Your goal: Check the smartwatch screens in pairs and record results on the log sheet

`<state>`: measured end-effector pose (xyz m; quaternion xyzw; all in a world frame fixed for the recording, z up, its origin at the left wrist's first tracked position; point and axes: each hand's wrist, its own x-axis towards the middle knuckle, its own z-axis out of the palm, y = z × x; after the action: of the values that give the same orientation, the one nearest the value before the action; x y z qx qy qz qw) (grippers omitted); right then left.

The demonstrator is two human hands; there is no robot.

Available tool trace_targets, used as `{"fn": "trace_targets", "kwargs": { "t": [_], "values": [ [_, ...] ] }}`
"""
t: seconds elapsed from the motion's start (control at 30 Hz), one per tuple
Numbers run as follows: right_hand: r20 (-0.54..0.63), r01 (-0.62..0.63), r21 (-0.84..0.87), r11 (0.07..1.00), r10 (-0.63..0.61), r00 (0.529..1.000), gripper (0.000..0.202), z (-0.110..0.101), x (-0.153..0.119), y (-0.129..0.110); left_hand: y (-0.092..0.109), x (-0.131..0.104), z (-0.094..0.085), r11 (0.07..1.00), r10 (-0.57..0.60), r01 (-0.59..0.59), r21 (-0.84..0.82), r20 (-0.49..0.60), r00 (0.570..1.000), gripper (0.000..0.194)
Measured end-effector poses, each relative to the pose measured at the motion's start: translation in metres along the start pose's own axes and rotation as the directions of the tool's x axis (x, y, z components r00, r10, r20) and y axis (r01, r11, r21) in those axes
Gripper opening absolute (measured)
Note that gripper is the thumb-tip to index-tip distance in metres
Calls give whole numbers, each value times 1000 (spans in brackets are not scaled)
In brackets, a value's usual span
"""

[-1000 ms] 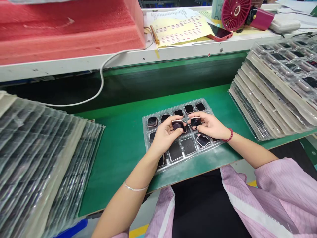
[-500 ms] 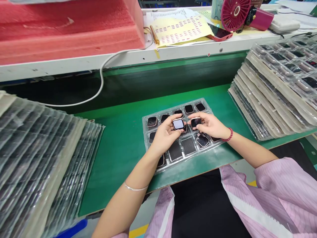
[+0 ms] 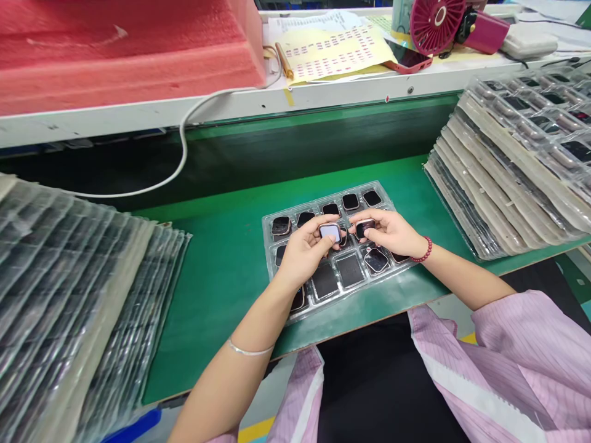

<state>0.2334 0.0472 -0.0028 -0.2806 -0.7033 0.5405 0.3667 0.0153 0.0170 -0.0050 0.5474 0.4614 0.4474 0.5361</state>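
My left hand (image 3: 307, 248) grips a smartwatch with a lit, pale screen (image 3: 329, 232), its thumb lying on the glass. To the right of it, my right hand (image 3: 394, 234) pinches a second smartwatch with a dark screen (image 3: 364, 228), thumb resting on its face. Both hands hover over a clear plastic tray (image 3: 318, 301) on the green table. Several strapless watch cases sit in the tray's compartments, among them a tilted one (image 3: 377, 260) below my right hand. Two compartments near the front edge show only dark bottoms. My hands hide part of the middle row.
A leaning stack of plastic trays (image 3: 78, 295) stands at the left, and another stack (image 3: 512, 172) holding watches at the right. Above runs a white shelf (image 3: 341, 89) with red foam (image 3: 138, 55), papers (image 3: 332, 52), a phone (image 3: 409, 56) and a small fan (image 3: 438, 21). A white cable (image 3: 183, 141) hangs down.
My left thumb has moved from the edge of the lit smartwatch onto its screen. My right hand keeps its hold, with its thumb shifted slightly. The view has drifted a little.
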Motion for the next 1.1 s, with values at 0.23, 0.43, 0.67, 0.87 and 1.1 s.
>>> {"fn": "trace_targets", "kwargs": {
  "t": [0.23,0.43,0.67,0.87,1.1],
  "values": [
    [20,-16,-19,1000,16,1000,43,-1,0,1,6,-2,3,1000,-13,13,13,6,1000,57],
    [35,-14,-26,1000,15,999,46,-3,0,1,7,-1,4,1000,-12,12,17,1,1000,57],
    [31,-74,31,997,73,997,46,-2,0,-1,5,-1,3,1000,6,-6,22,11,1000,54],
    [44,-114,60,992,112,993,44,-4,0,-2,4,-1,3,999,12,-12,34,15,1000,54],
    [74,-184,132,974,175,982,53,-4,1,-4,4,-1,3,1000,4,-4,27,18,1000,55]
  ]
}}
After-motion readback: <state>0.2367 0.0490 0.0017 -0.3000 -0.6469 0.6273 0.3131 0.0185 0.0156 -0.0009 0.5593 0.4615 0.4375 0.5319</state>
